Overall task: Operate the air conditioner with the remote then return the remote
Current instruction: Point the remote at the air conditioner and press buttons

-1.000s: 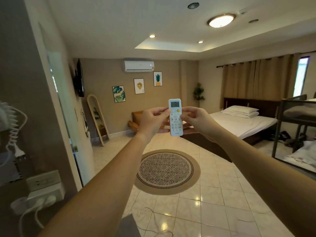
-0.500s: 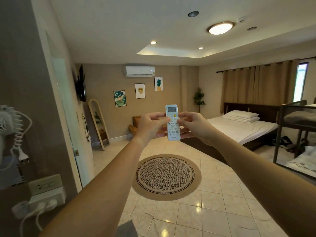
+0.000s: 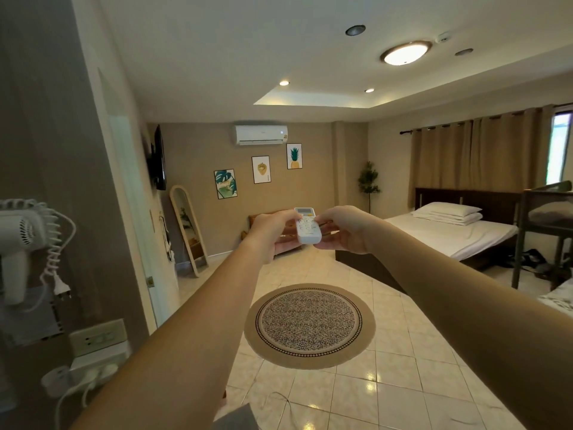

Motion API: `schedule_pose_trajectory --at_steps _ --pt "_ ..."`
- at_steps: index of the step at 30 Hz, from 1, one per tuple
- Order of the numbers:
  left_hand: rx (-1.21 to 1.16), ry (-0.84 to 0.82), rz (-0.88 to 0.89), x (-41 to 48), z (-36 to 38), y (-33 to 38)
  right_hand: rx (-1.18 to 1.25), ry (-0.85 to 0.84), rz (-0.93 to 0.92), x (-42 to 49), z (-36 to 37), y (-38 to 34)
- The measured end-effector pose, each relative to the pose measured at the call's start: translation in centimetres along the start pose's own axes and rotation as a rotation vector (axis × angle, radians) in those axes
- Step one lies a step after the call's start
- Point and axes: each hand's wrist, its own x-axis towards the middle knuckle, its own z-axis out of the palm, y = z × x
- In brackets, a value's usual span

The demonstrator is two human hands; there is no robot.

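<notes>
Across the bedroom the air conditioner (image 3: 261,135) hangs high. Both hands, left hand (image 3: 273,232) and right hand (image 3: 342,229), pinch the remote (image 3: 307,225) at arm's length; tilted so flat, its signal may miss the unit.

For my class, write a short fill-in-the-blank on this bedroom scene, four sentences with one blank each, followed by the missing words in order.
1. The white remote is held by ____ hands, the left hand and the right hand.
2. The air conditioner is mounted high on the far ____.
3. On the tiled floor below the hands lies a rug whose shape is ____.
4. Below the air conditioner hang ____ framed pictures.

Missing words: both; wall; round; three
</notes>
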Motion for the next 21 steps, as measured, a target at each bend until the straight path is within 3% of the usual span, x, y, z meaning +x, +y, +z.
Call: schedule_pose_trajectory --at_steps 21 --pt "0.002 0.036 0.043 -0.15 -0.9 0.89 0.01 -0.036 -0.01 0.62 0.65 -0.57"
